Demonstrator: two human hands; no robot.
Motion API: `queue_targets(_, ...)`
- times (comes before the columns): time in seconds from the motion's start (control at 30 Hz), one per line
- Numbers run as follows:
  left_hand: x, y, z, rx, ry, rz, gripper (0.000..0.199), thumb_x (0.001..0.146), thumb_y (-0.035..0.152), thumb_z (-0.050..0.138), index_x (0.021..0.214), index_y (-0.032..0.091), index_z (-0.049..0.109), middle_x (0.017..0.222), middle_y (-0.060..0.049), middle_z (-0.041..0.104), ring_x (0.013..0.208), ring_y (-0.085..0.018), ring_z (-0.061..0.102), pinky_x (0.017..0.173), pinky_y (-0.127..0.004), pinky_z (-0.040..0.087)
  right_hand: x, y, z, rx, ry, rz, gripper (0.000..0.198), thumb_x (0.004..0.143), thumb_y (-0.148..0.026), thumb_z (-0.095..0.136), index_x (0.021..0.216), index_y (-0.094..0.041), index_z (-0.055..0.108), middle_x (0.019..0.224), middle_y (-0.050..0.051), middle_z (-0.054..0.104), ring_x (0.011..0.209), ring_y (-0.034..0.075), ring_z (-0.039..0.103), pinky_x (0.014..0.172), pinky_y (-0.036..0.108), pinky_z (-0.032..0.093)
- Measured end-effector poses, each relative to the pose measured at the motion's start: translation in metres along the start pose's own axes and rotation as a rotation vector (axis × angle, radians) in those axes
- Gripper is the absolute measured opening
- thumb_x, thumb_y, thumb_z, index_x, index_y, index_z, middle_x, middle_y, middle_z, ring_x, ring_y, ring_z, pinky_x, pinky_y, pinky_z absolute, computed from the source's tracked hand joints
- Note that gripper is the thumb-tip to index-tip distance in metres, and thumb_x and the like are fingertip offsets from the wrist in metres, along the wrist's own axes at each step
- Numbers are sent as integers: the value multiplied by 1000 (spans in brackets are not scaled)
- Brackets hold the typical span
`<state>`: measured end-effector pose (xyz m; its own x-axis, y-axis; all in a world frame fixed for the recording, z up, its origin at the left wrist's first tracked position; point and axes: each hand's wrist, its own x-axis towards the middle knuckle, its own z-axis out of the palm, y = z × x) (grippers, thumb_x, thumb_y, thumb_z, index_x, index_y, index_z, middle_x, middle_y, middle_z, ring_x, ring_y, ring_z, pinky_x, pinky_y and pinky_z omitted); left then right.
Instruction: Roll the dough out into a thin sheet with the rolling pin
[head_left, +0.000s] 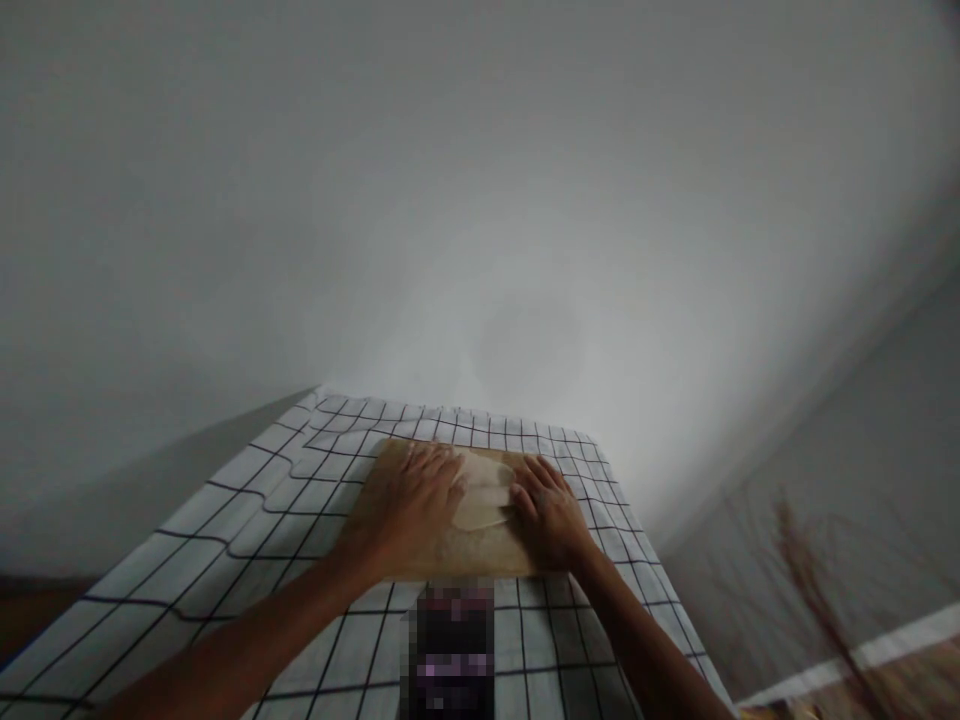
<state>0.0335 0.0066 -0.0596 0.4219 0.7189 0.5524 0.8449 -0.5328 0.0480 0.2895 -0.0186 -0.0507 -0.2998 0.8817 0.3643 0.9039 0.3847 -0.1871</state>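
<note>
Left hand (421,492): palm down, fingers extended, slightly parted; grip not discernible from here.
Right hand (553,508): fingers loosely bent; grip likewise unclear.
Pale sheet (480,513): flat, between the two sets of fingers.
Board (457,560): beneath sheet and fingers, on grid-patterned cloth (262,545).

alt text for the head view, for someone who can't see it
A person's left hand and right hand are spread palm-down at either side of a pale, flat, dough-like sheet on a light brown board. Beneath is a white cloth with dark grid lines; beyond rises a plain wall.
</note>
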Motion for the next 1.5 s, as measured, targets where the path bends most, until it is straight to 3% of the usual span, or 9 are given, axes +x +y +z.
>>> queue_targets(0.13,47,-23,6,31,-45,-55,36,105,30,41,123,17,69,129,-13,71,127,-29,61,112,-47,41,58,14,10,-66,-64,80,48,111,-42,28,139,-23,62,159,10,47,153,28,34,122,55,29)
queue_targets(0.27,85,-42,17,77,-58,-183,39,107,34,37,110,16,72,111,-14,76,109,-29,68,100,-45,46,111,32,21,-43,-142,44,45,111,-40,31,129,-23,68,142,8,64,137,21,53,116,40,40)
queue_targets(0.4,95,-51,31,85,-58,-219,40,106,35,36,114,17,70,111,-14,76,107,-30,68,94,-45,48,128,44,30,-30,-169,14,41,110,-37,34,128,-24,69,136,5,68,132,18,57,113,35,42)
queue_targets(0.6,77,-44,35,53,-40,-190,37,103,32,40,124,17,67,126,-14,71,118,-30,63,104,-48,45,95,35,30,-54,-102,84,48,110,-39,29,148,-25,55,162,6,45,153,26,34,123,50,31)
queue_targets(0.87,25,-21,35,-2,60,11,40,101,29,42,132,15,65,137,-15,67,137,-32,54,119,-54,38,12,7,19,64,15,65,48,110,-41,29,148,-24,54,162,6,44,153,25,34,124,53,30)
queue_targets(1.07,-18,-1,21,-43,9,74,43,104,28,41,140,15,58,150,-13,58,144,-28,49,123,-49,36,-41,-16,17,155,103,60,34,105,-33,48,136,-27,59,149,5,59,147,26,43,123,53,33)
queue_targets(1.27,-37,13,-21,-143,-61,7,35,102,31,48,133,23,63,146,-8,62,140,-26,54,116,-47,47,-45,-37,-19,45,89,90,21,98,-26,61,119,-28,63,117,5,73,118,27,62,109,50,44)
queue_targets(1.37,-37,21,-33,-167,-78,25,35,103,31,47,134,24,63,145,-7,63,138,-25,56,112,-44,52,-50,-29,-40,1,81,49,23,97,-24,61,120,-28,64,117,6,72,113,28,63,100,46,49)
queue_targets(1.5,-26,35,-16,-137,-1,160,41,105,30,44,143,23,58,149,-7,59,140,-25,54,114,-44,50,-62,3,-48,94,70,75,18,99,-34,60,116,-31,67,128,5,68,114,24,65,99,41,54)
